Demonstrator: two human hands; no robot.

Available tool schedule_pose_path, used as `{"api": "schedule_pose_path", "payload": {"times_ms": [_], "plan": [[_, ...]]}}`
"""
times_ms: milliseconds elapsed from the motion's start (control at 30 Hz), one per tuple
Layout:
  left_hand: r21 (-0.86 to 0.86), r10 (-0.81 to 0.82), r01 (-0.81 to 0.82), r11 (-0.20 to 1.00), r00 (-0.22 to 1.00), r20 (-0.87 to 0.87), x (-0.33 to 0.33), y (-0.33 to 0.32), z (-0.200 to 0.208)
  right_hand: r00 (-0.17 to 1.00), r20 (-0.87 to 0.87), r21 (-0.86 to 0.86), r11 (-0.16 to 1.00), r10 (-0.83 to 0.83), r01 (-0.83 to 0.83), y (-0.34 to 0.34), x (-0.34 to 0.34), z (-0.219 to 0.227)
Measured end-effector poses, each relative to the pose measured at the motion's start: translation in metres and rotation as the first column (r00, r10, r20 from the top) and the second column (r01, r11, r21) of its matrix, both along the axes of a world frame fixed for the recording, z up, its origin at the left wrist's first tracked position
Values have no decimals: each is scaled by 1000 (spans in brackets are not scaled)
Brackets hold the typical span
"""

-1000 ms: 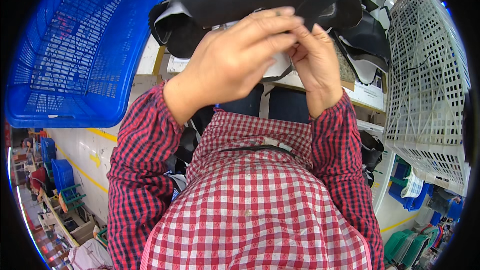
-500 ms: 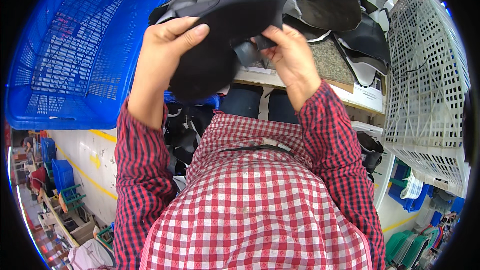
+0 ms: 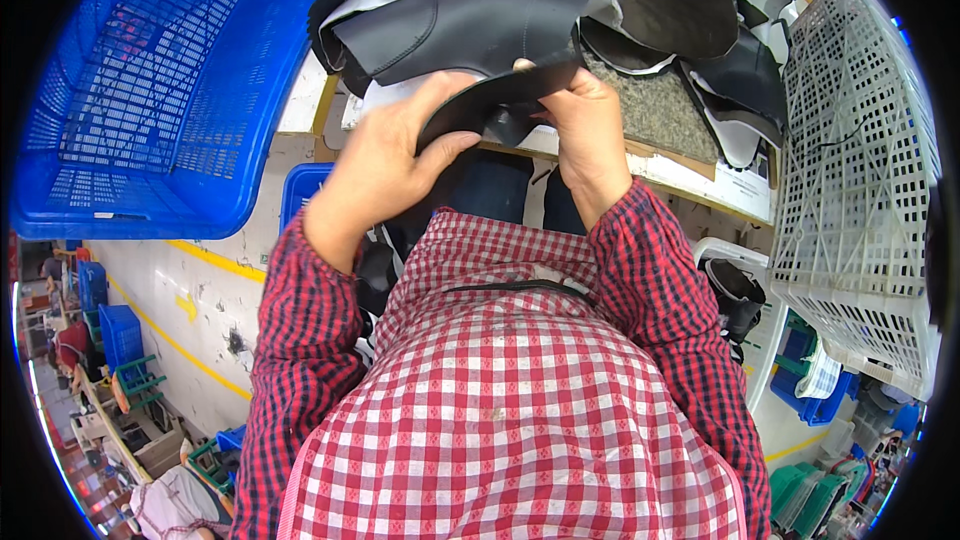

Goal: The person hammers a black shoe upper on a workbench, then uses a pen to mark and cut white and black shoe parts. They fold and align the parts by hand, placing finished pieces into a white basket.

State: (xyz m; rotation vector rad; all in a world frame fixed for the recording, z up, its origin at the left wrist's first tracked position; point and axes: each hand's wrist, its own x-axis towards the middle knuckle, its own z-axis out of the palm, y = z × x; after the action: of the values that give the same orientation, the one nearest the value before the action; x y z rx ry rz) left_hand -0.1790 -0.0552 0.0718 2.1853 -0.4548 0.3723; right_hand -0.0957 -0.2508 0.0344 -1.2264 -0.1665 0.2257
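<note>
Above the near edge of the workbench, both my hands hold a black, leather-like piece (image 3: 490, 100) bent into a curve. At its left end my left hand (image 3: 390, 160) grips it, thumb on the near side and fingers behind. My right hand (image 3: 588, 130) pinches the right end, with some fingers hidden underneath. A small dark fold hangs at the piece's lower middle; its shape is hard to make out. Just beyond my hands lies a stitched black leather shoe upper (image 3: 460, 25) with pale lining, among other black uppers (image 3: 660, 0).
A large blue plastic basket (image 3: 250, 180) stands at the left, and a white perforated crate (image 3: 850, 270) at the right. A grey speckled mat (image 3: 650, 120) lies on the wooden workbench (image 3: 735, 195). Dark pieces sit in a white-framed holder (image 3: 735, 285) below the bench.
The black piece has come down and nearer, turning from broad side to a narrow curved edge. My left hand moved right and lower, uncovering the stitched upper behind.
</note>
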Motion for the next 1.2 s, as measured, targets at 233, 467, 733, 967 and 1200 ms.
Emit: {"api": "schedule_pose_path", "payload": {"times_ms": [233,467,733,967,1200], "plan": [[-867,-157,-361,342,888,-432,-19,-26,-75,1000,-23,34,999,0,1,-1,-11,7],[-864,-155,-319,390,902,-403,-21,-30,-65,999,37,58,998,22,-24,2,-18,14],[-641,10,-34,767,999,-41,-27,9,-63,990,31,-21,991,135,-135,2,-26,14],[-815,92,-340,470,937,-338,-19,8,-91,967,22,-235,941,254,-242,-8,-18,8],[-393,423,-665,636,725,-543,-53,109,-141,157,605,-780,543,780,310,-56,-18,98]]}}
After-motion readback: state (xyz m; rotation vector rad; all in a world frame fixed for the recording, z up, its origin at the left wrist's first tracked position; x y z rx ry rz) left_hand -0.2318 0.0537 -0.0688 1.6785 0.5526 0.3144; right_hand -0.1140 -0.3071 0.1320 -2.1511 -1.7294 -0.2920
